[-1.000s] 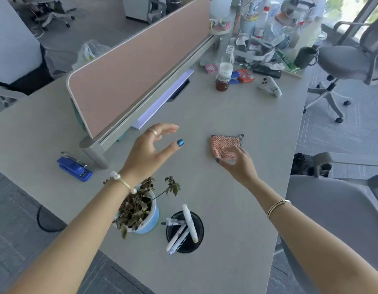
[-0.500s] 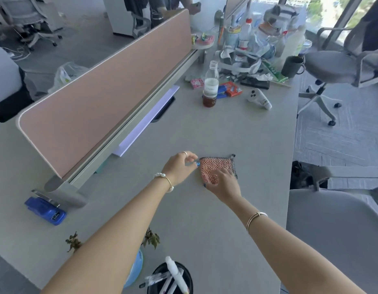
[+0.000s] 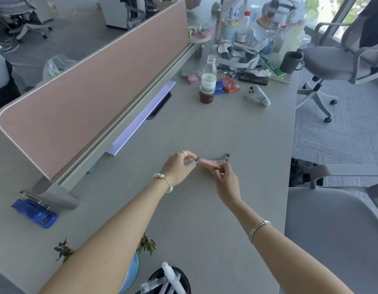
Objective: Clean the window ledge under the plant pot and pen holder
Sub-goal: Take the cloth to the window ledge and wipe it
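A small pink knitted cloth [image 3: 209, 162] with a dark trim is lifted just off the grey desk [image 3: 226, 128] in the middle of the head view. My left hand [image 3: 178, 167] pinches its left end and my right hand [image 3: 225, 181] pinches its lower right edge. The light-blue plant pot [image 3: 132, 270] with dark dried leaves sits at the near desk edge, mostly hidden by my left forearm. To its right stands the black pen holder [image 3: 179, 279] with several white pens, cut off by the frame bottom.
A pink desk divider [image 3: 94, 85] runs along the left. A blue stapler [image 3: 34, 214] lies by its foot. A bottle [image 3: 208, 81], a white phone [image 3: 258, 95], a dark mug [image 3: 291, 61] and clutter sit at the far end. Grey chairs [image 3: 332, 240] stand on the right.
My left hand came over to the cloth and took its left end. Both hands have raised it off the desk, where it lay flat before. The view has shifted forward.
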A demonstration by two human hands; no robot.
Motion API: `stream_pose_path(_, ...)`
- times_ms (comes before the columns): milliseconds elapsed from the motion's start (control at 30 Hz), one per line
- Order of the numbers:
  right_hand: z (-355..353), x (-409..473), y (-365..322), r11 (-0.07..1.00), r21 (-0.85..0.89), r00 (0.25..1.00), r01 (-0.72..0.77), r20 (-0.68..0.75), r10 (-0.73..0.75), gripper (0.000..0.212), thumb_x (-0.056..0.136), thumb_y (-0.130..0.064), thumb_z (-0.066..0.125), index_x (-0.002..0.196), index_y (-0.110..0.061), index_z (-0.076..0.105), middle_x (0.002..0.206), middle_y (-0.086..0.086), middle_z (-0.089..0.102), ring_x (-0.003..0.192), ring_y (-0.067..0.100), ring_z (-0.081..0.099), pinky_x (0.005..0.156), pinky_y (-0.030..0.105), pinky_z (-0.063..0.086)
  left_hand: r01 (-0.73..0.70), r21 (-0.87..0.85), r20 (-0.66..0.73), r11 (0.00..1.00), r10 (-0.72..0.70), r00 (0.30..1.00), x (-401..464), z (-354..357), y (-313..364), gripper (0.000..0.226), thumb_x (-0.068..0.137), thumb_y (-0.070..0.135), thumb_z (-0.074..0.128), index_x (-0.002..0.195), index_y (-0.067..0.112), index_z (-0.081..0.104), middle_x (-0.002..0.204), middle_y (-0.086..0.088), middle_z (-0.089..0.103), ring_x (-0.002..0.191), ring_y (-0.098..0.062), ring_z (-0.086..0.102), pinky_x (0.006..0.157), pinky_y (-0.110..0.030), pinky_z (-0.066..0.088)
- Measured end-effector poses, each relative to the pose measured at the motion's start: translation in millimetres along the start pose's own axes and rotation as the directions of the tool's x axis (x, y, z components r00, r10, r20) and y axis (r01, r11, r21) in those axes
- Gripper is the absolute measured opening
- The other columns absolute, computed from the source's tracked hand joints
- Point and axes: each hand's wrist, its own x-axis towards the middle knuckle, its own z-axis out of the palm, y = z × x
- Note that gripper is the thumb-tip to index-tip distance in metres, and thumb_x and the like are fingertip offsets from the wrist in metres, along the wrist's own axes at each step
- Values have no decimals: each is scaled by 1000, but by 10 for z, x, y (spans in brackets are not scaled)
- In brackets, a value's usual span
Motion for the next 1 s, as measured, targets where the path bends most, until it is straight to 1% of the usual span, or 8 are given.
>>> stream_pose_path(100,-295,-164,-181,972,225,997,-61,-34,71,10,90,-17,42,91,-9,47,75,-3,55,69,20,51,56,28,41,-49,-15,-14,999,49,999,-111,-58,136,23,89,19,58,110,15,64,116,-2,66,112,-15,58,91,-20,39)
stream_pose_path(233,-811,-491,-328,932,362,995,-13,-86,47,12,94,-14,36,87,-11,45,77,-4,45,76,15,42,62,23,35,-163,-13,9,987,163,987,-342,-107,450,23,89,24,58,110,17,64,115,0,66,110,-13,58,94,-22,41)
stream_pose_path(333,-1279,-875,-389,907,421,987,28,-155,42,17,94,-16,39,79,-15,46,75,-3,43,70,12,39,58,19,33,-234,-47,88,971,237,967,-569,-105,752,21,90,30,57,108,22,64,110,4,66,106,-11,60,87,-19,43)
stream_pose_path(467,-1934,-1522,-351,873,481,972,75,-232,45,15,91,-20,42,82,-12,51,77,1,48,69,11,42,62,27,33,-325,-147,280,934,355,892,-951,123,1280,27,91,37,55,114,25,60,115,6,64,106,-6,58,71,-1,41)
stream_pose_path(667,-2944,-2562,-159,867,482,915,125,-394,88,26,95,-7,37,79,-18,54,65,-15,52,59,-3,44,58,17,35,-423,-352,613,835,547,569,-1698,1093,2225,70,65,78,54,118,32,54,115,5,61,108,-5,57,94,-21,44)
stream_pose_path(733,-3293,-2913,-43,884,455,873,110,-469,133,27,96,-9,38,78,-21,54,63,-20,52,60,-4,45,61,18,35,-479,-367,672,797,584,456,-1963,1433,2528,58,69,75,52,106,31,62,103,7,65,97,-2,59,90,-23,45)
stream_pose_path(867,-3967,-3639,295,896,440,731,68,-633,255,23,95,-11,38,79,-16,52,70,-9,48,58,-6,45,58,14,36,-458,-462,731,759,619,288,-2560,2101,3040,59,71,68,60,95,14,67,85,-2,58,81,-15,49,79,-37,39)
stream_pose_path(1000,-4571,-4305,775,882,470,625,19,-694,356,21,95,-15,38,80,-20,51,70,-9,46,61,0,42,60,20,33,-431,-540,740,723,652,166,-3166,2862,3505,36,80,39,63,93,5,64,78,-2,52,74,-10,44,69,-19,36)
